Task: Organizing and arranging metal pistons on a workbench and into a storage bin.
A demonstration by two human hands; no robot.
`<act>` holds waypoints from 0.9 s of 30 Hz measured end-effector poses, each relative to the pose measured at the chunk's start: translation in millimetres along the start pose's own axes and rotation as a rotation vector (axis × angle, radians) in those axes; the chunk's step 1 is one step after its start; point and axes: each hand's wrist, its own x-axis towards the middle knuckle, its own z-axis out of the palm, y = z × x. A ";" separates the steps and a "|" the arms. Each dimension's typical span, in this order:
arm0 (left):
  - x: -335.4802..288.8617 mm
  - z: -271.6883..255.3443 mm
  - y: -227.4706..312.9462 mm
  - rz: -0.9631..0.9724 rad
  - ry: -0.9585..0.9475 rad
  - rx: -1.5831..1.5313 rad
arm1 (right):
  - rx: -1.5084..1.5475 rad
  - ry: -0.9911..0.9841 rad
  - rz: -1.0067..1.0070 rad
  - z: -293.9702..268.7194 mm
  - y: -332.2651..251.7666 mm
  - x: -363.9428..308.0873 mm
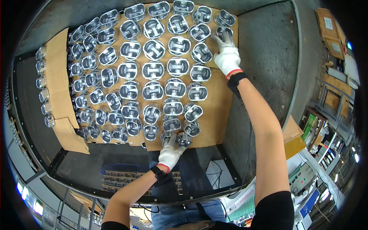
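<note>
Rows of shiny metal pistons (153, 70) stand on a brown cardboard sheet (220, 103) inside a large dark metal bin. My left hand (170, 154), in a white knit glove, is at the sheet's near edge. Its fingers close round a piston (184, 140) there, partly covering it and the one beside it. Stretched to the far right, my gloved right hand (227, 56) has its fingers round another piston (224, 32) at the end of a row. Fingers hide part of that piston. Both wrists wear black bands.
The bin's dark wall (264, 57) rises on the right. A folded cardboard flap (61, 84) overlaps the left side, with several pistons (43, 95) beyond it. Below the near rim, more rows of parts (119, 179) show. Stacked cartons (330, 32) and a control box (303, 178) stand outside at right.
</note>
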 end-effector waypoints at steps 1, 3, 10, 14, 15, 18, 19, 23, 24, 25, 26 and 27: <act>-6.1 -7.0 -0.6 -0.013 -0.022 -0.012 | 0.115 -0.005 0.025 -5.0 -6.3 -11.4; -21.2 -17.0 1.6 0.023 -0.008 -0.001 | 0.238 0.106 0.017 -7.9 -11.0 -41.3; -138.5 -147.4 65.1 0.567 0.052 -0.162 | 0.811 -0.096 -0.075 -153.4 -81.4 -179.5; -241.6 -224.8 68.4 0.899 0.445 0.001 | 0.626 0.133 -0.314 -276.4 -124.2 -268.8; -266.5 -237.5 67.4 0.996 0.490 -0.042 | 0.621 0.180 -0.351 -309.9 -129.0 -290.5; -332.7 -273.0 72.8 1.467 0.556 -0.021 | 0.565 0.476 -0.418 -404.3 -134.8 -367.7; -361.5 -287.0 71.9 1.568 0.521 0.060 | 0.554 0.614 -0.439 -424.7 -129.2 -400.4; -449.9 -297.8 81.0 1.495 0.556 0.441 | 0.498 0.793 -0.340 -451.6 -120.0 -514.5; -471.5 -298.1 73.1 1.522 0.545 0.453 | 0.472 0.813 -0.309 -468.4 -85.2 -562.9; -490.2 -293.4 71.5 1.553 0.530 0.480 | 0.452 0.844 -0.270 -476.1 -79.7 -601.0; -494.3 -280.8 79.1 1.543 0.489 0.533 | 0.475 0.849 -0.206 -461.0 -89.1 -620.4; -512.7 -278.7 75.8 1.580 0.473 0.550 | 0.445 0.876 -0.167 -474.7 -59.8 -698.6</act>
